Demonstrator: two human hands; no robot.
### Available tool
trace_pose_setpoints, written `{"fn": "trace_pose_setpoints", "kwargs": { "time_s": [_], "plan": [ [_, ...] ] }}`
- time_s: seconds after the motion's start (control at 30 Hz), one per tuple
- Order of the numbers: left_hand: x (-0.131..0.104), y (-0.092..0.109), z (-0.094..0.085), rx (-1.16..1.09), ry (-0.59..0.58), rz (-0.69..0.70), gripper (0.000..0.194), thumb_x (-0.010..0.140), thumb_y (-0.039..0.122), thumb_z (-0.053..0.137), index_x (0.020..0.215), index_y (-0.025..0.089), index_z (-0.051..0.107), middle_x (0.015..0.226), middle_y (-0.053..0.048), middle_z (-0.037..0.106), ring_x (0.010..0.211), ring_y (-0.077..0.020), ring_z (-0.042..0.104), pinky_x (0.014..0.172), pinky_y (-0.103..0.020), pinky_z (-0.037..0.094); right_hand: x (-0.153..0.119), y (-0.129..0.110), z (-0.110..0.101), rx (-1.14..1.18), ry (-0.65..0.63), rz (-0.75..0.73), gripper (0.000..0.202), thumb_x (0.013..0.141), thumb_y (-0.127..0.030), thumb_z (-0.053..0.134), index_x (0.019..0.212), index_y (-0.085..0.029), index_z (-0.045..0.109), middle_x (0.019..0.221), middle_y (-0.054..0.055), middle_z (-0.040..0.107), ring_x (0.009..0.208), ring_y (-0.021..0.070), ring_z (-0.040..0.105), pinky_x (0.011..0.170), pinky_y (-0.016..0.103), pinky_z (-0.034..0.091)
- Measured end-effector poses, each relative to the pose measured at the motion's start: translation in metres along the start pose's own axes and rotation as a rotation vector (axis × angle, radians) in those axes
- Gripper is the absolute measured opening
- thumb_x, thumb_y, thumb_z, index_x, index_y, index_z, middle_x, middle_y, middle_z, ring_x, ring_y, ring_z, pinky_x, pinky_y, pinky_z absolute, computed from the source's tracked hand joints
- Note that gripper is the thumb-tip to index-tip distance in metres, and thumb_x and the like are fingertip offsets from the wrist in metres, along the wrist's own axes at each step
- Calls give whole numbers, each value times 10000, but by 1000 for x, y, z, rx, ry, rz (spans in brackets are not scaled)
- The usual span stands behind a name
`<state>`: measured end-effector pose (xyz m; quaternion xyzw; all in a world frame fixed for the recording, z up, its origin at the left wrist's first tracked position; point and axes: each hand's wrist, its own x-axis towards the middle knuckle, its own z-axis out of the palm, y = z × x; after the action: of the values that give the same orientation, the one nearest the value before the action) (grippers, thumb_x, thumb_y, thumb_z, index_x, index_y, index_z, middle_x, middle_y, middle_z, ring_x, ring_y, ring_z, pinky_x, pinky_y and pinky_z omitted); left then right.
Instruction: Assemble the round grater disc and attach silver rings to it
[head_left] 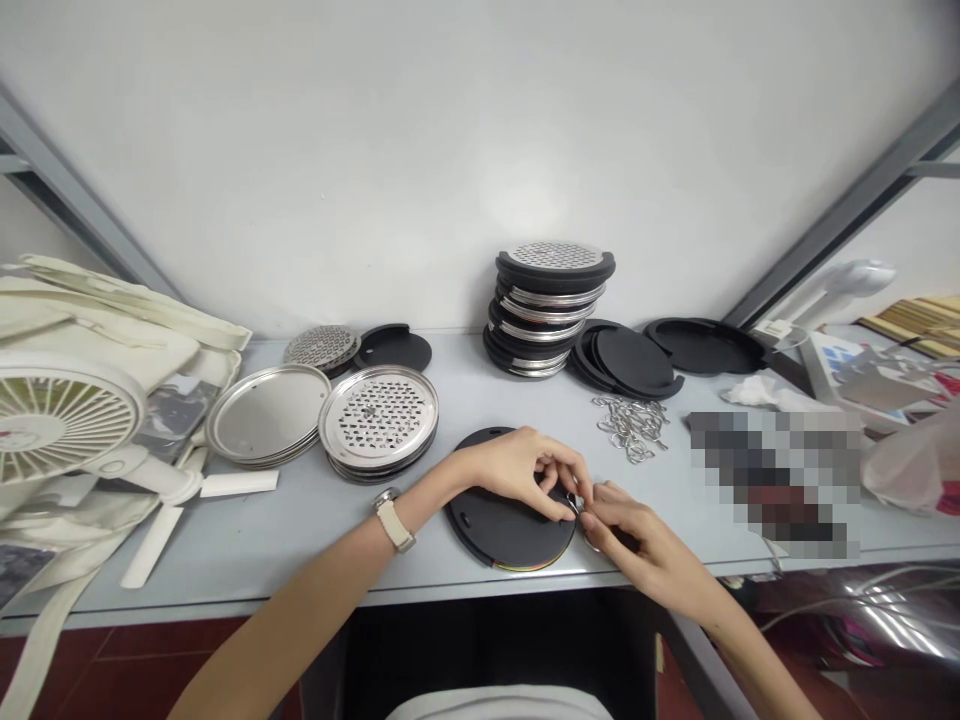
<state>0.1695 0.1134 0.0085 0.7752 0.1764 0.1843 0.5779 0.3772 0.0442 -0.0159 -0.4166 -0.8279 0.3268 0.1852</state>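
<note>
A round black disc (510,525) lies near the front edge of the table, with a thin coloured line along its lower rim. My left hand (529,470) reaches over it, thumb and fingers closed at the disc's right edge. Just there, a small shiny metal clip (574,503) shows between the fingertips of both hands. My right hand (634,535) pinches the clip from the right; its fingers partly hide the piece. Beyond, to the right, lies a pile of small wire clips (632,425) that look similar.
Round metal grater plates (379,418) and plain metal discs (266,410) are stacked at left. A tall stack of black holders and grater plates (551,310) stands by the wall. Black trays (705,345) lie at back right. A white fan (67,420) is at far left.
</note>
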Motion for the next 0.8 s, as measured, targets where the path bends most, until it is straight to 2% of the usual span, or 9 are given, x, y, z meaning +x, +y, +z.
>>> {"fn": "trace_pose_setpoints", "kwargs": {
  "time_s": [0.17, 0.47, 0.8],
  "plan": [
    [0, 3, 0, 1, 5, -45, 231, 666, 176, 701, 891, 150, 655, 858, -17, 641, 589, -39, 462, 598, -182, 394, 1, 0, 1, 17, 22, 2, 391, 965, -330, 342, 599, -195, 374, 663, 13, 444, 689, 175, 435, 672, 325, 389],
    [0, 3, -1, 14, -3, -26, 238, 674, 195, 697, 904, 147, 658, 863, -20, 647, 594, -40, 467, 606, -184, 397, 0, -1, 1, -3, 14, 19, 392, 974, -334, 318, 609, -196, 352, 668, 12, 433, 696, 174, 429, 676, 327, 373],
    [-1, 2, -1, -11, 2, -29, 240, 667, 199, 706, 897, 146, 662, 835, -17, 644, 594, -43, 470, 620, -188, 402, 0, 1, 2, 19, 33, -4, 349, 971, -308, 337, 649, -197, 413, 672, 15, 455, 698, 176, 444, 673, 324, 386]
  ]
}}
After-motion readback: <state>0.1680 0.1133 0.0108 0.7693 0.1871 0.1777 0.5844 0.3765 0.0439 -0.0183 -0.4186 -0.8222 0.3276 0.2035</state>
